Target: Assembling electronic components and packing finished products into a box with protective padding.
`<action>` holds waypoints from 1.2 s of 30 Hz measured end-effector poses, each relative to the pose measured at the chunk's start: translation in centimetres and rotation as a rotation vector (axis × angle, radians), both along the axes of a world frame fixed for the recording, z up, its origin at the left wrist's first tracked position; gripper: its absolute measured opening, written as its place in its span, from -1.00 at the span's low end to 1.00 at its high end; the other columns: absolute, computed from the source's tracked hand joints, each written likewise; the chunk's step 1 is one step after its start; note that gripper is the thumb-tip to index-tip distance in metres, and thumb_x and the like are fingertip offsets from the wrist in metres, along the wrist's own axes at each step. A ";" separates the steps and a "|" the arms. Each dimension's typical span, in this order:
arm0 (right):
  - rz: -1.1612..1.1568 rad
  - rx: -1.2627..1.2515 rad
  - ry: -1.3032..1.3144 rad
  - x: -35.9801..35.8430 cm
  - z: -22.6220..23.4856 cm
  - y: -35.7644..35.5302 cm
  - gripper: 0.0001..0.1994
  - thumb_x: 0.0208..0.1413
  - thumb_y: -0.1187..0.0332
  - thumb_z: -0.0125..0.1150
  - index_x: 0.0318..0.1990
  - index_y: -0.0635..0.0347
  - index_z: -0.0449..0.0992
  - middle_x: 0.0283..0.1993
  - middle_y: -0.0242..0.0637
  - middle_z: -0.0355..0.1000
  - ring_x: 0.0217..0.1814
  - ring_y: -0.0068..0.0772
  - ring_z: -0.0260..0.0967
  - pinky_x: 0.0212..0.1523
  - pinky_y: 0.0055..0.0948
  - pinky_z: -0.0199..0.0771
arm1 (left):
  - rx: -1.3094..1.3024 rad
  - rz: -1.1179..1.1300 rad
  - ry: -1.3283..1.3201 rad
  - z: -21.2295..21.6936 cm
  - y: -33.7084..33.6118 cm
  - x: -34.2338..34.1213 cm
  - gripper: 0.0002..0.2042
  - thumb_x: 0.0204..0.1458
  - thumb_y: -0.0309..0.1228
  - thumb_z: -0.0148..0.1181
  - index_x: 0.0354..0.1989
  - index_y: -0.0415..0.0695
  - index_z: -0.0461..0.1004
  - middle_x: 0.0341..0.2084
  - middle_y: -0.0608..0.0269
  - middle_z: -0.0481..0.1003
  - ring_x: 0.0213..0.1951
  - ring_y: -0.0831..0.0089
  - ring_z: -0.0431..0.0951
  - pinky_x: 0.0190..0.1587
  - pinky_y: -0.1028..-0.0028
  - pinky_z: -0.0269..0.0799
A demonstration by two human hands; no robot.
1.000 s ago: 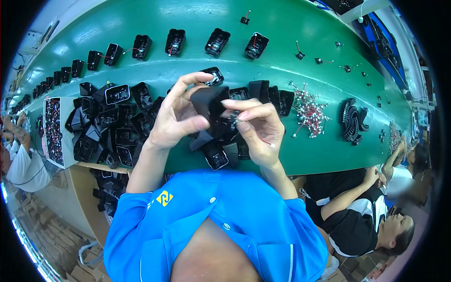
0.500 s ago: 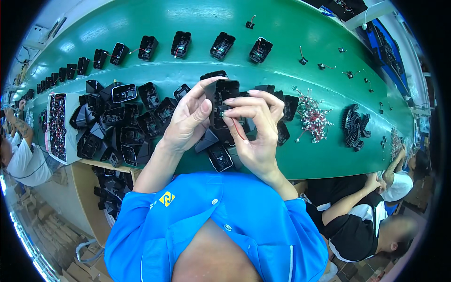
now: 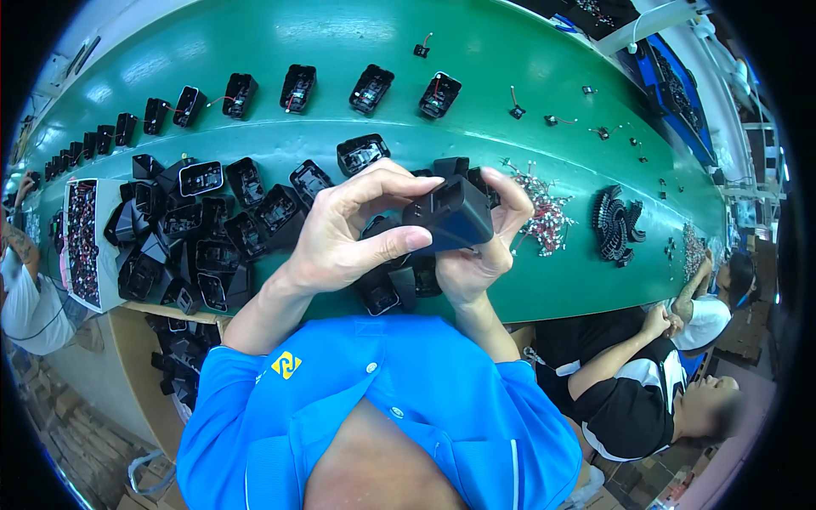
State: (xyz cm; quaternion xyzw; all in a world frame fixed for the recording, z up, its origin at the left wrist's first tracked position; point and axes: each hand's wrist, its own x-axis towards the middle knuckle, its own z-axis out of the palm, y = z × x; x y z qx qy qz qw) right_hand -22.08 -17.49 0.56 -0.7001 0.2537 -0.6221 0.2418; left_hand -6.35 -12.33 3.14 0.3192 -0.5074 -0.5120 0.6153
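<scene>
Both of my hands hold one black plastic housing [image 3: 455,219] above the front of the bench. My left hand [image 3: 344,229] pinches its left end between thumb and fingers. On the other side, my right hand [image 3: 476,268] grips it, with fingers curled around the far right edge and partly hidden behind it. The housing is tilted so that a smooth outer wall shows; its inside is mostly out of sight. Beneath and around the hands lie more black housings [image 3: 361,155], some with their open side up.
A row of open housings [image 3: 371,89] with wires runs along the far side of the green bench [image 3: 501,297]. Right of my hands lie a pile of small wired connectors [image 3: 544,212] and stacked black parts [image 3: 616,225]. A parts box [image 3: 93,242] stands left. Co-workers sit on both sides.
The housing has been turned over from open side up to outer wall showing. My right fingers have left the small part with a red wire inside it and now grip the housing's side.
</scene>
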 end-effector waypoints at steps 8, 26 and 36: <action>-0.001 0.031 0.331 -0.6 1.7 -1.3 -0.68 -0.23 0.49 0.41 -0.20 0.18 0.61 0.27 -0.18 0.30 0.22 -0.14 0.18 0.22 -0.19 0.23 | 0.258 0.070 0.246 -0.1 -1.1 -0.2 -0.59 0.14 -0.54 0.27 0.18 -0.25 0.42 -0.03 0.09 0.48 -0.05 0.38 0.52 0.09 0.44 0.47; 0.015 0.152 1.224 -7.1 -2.7 -20.8 -0.66 -0.09 0.30 0.47 -0.17 0.15 0.52 0.24 -0.19 0.28 0.27 -0.17 0.21 0.27 -0.21 0.26 | 0.251 0.534 -1.301 -3.4 -1.9 6.8 -0.61 0.12 -0.31 0.24 0.09 -0.20 0.45 -0.05 0.13 0.49 -0.03 0.18 0.45 0.06 0.30 0.33; 0.017 0.383 1.153 -9.6 -0.1 -23.1 -0.62 -0.04 0.35 0.43 -0.03 0.09 0.51 0.11 -0.20 0.39 0.14 -0.18 0.36 0.18 -0.20 0.38 | 0.158 0.451 -1.409 -3.5 -5.6 4.1 -0.67 0.08 -0.39 0.24 0.01 -0.21 0.48 -0.13 0.14 0.50 -0.02 0.19 0.45 0.04 0.31 0.33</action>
